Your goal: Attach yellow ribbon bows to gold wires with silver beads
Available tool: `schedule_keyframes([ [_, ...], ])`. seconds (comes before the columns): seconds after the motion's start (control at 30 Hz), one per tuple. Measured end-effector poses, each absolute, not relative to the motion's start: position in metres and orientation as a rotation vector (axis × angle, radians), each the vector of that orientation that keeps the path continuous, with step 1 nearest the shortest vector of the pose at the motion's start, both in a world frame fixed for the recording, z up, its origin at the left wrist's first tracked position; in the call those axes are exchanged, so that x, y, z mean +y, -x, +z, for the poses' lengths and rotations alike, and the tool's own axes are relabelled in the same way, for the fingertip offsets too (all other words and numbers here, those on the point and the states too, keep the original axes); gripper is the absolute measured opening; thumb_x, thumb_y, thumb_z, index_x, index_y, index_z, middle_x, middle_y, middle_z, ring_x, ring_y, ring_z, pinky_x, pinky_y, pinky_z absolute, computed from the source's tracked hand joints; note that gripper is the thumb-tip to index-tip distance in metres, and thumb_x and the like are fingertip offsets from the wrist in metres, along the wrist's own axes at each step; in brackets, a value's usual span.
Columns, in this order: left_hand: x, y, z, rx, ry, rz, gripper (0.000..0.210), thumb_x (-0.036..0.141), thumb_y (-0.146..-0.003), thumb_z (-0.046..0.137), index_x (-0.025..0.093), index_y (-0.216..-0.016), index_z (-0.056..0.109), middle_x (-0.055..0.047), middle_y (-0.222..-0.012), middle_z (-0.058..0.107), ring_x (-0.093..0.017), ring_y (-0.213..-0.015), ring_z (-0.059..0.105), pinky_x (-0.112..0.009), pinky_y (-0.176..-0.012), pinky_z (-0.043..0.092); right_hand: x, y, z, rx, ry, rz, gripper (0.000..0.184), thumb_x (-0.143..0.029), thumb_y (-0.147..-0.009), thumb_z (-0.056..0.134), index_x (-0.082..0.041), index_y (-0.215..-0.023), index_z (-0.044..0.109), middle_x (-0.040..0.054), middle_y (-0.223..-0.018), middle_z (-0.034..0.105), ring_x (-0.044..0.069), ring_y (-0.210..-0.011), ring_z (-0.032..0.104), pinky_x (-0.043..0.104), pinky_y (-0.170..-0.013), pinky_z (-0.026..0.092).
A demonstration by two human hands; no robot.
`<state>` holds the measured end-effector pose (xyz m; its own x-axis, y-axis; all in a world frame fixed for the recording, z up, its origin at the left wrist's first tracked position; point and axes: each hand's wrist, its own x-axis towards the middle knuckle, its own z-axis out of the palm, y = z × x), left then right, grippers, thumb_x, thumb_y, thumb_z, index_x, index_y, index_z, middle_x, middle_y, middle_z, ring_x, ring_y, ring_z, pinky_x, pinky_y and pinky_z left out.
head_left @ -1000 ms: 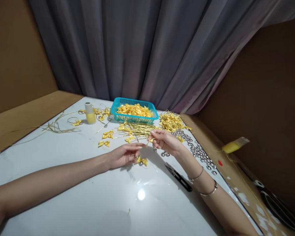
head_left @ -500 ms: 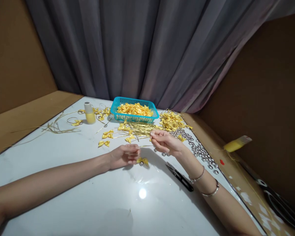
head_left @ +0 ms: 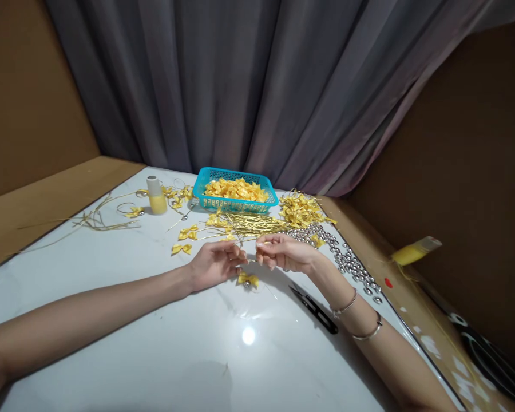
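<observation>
My left hand (head_left: pixel 217 264) has its fingers curled, pinching a thin gold cord (head_left: pixel 252 261). Across a small gap, my right hand (head_left: pixel 286 252) closes thumb and fingers on the same cord. Just below the fingertips is a yellow ribbon bow (head_left: pixel 248 278) with a silver bead (head_left: pixel 247 284) at its middle; whether it touches the table cannot be made out. Behind my hands lies a bundle of gold cords (head_left: pixel 253 223). Several yellow bows (head_left: pixel 189 232) lie left of that bundle, some with cord tails.
A blue basket (head_left: pixel 273 200) of yellow bows stands at the back. Right of it are a bow pile (head_left: pixel 300 209) and scattered silver beads (head_left: pixel 356 266). Black thread snips (head_left: pixel 315 312) lie near my right wrist. A yellow-filled bottle (head_left: pixel 157 195) stands left; black-handled scissors (head_left: pixel 489 355) lie right.
My hands have come closer together, the right one moving left and slightly down. My left fingers have lifted a little, and more of the bow with the bead shows below them.
</observation>
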<state>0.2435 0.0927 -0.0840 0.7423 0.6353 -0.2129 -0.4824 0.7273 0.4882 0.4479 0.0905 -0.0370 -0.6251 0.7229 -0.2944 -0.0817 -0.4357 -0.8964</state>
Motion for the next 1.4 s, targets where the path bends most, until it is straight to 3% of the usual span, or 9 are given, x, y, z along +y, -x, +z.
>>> schedule_keyframes([
  [0.1, 0.093, -0.245, -0.082, 0.416, -0.382, 0.636, 0.019, 0.018, -0.078, 0.054, 0.004, -0.074, 0.067, -0.013, -0.076, 0.068, -0.020, -0.075, 0.064, -0.027, -0.068, 0.050, 0.092, -0.450, -0.039, -1.226, 0.937, 2.073, 0.019, -0.021, -0.072, 0.075, -0.009, -0.079, 0.063, 0.0050, -0.073, 0.068, 0.009, -0.066, 0.065, 0.017, -0.065, 0.054],
  [0.2, 0.093, -0.247, -0.083, 0.399, -0.365, 0.677, 0.019, 0.005, -0.067, 0.054, 0.002, -0.080, 0.069, -0.014, -0.081, 0.070, -0.019, -0.080, 0.064, -0.025, -0.078, 0.049, 0.093, -0.452, -0.040, -1.191, 0.945, 2.043, 0.015, -0.014, -0.071, 0.075, -0.010, -0.080, 0.064, 0.0038, -0.074, 0.069, 0.009, -0.071, 0.066, 0.016, -0.071, 0.053],
  [0.3, 0.092, -0.250, -0.086, 0.377, -0.430, 0.705, 0.040, -0.010, -0.051, 0.048, 0.006, -0.081, 0.069, -0.010, -0.084, 0.071, -0.016, -0.085, 0.064, -0.023, -0.085, 0.046, 0.095, -0.455, -0.040, -1.168, 0.974, 2.022, 0.012, -0.008, -0.070, 0.073, -0.010, -0.079, 0.066, 0.0042, -0.075, 0.070, 0.009, -0.073, 0.067, 0.017, -0.073, 0.053],
  [0.37, 0.092, -0.252, -0.088, 0.383, -0.496, 0.726, 0.047, -0.015, -0.047, 0.047, 0.008, -0.081, 0.070, -0.007, -0.085, 0.071, -0.015, -0.087, 0.063, -0.021, -0.086, 0.044, 0.096, -0.457, -0.040, -1.161, 1.001, 2.020, 0.011, -0.006, -0.069, 0.072, -0.010, -0.079, 0.066, 0.0048, -0.075, 0.070, 0.010, -0.072, 0.068, 0.017, -0.071, 0.054],
  [0.6, 0.089, -0.253, -0.089, 0.451, -0.677, 0.737, 0.023, -0.002, -0.063, 0.069, 0.009, -0.083, 0.068, -0.004, -0.082, 0.065, -0.009, -0.074, 0.057, -0.016, -0.069, 0.041, 0.094, -0.451, -0.040, -1.152, 1.062, 2.014, 0.012, -0.005, -0.070, 0.070, -0.008, -0.081, 0.066, 0.0075, -0.073, 0.071, 0.011, -0.067, 0.068, 0.016, -0.066, 0.055],
  [0.77, 0.087, -0.253, -0.088, 0.478, -0.768, 0.705, 0.015, 0.012, -0.068, 0.074, 0.010, -0.080, 0.065, -0.003, -0.078, 0.062, -0.011, -0.074, 0.054, -0.020, -0.069, 0.039, 0.092, -0.446, -0.040, -1.169, 1.068, 2.001, 0.010, -0.006, -0.071, 0.068, -0.009, -0.080, 0.066, 0.0068, -0.073, 0.071, 0.010, -0.062, 0.067, 0.016, -0.063, 0.056],
  [1.03, 0.088, -0.252, -0.086, 0.501, -0.777, 0.666, 0.014, 0.011, -0.067, 0.074, 0.009, -0.078, 0.066, -0.002, -0.072, 0.059, -0.008, -0.062, 0.051, -0.018, -0.061, 0.041, 0.090, -0.444, -0.039, -1.198, 1.052, 2.000, 0.011, -0.006, -0.068, 0.069, -0.009, -0.079, 0.067, 0.0054, -0.069, 0.071, 0.010, -0.062, 0.067, 0.016, -0.064, 0.055],
  [1.17, 0.096, -0.247, -0.082, 0.487, -0.824, 0.592, 0.012, 0.014, -0.072, 0.071, 0.009, -0.081, 0.065, -0.004, -0.073, 0.057, -0.010, -0.065, 0.055, -0.020, -0.064, 0.049, 0.089, -0.447, -0.034, -1.254, 1.042, 1.989, 0.017, -0.013, -0.066, 0.074, -0.008, -0.081, 0.067, 0.0073, -0.070, 0.071, 0.012, -0.060, 0.067, 0.019, -0.061, 0.055],
  [1.4, 0.103, -0.237, -0.067, 0.439, -0.979, 0.481, 0.012, 0.021, -0.076, 0.068, 0.012, -0.081, 0.062, -0.004, -0.078, 0.051, -0.015, -0.076, 0.057, -0.017, -0.047, 0.050, 0.085, -0.450, -0.025, -1.422, 1.005, 2.067, 0.022, -0.021, -0.066, 0.078, -0.009, -0.080, 0.066, 0.0063, -0.066, 0.071, 0.013, -0.057, 0.067, 0.018, -0.054, 0.054],
])
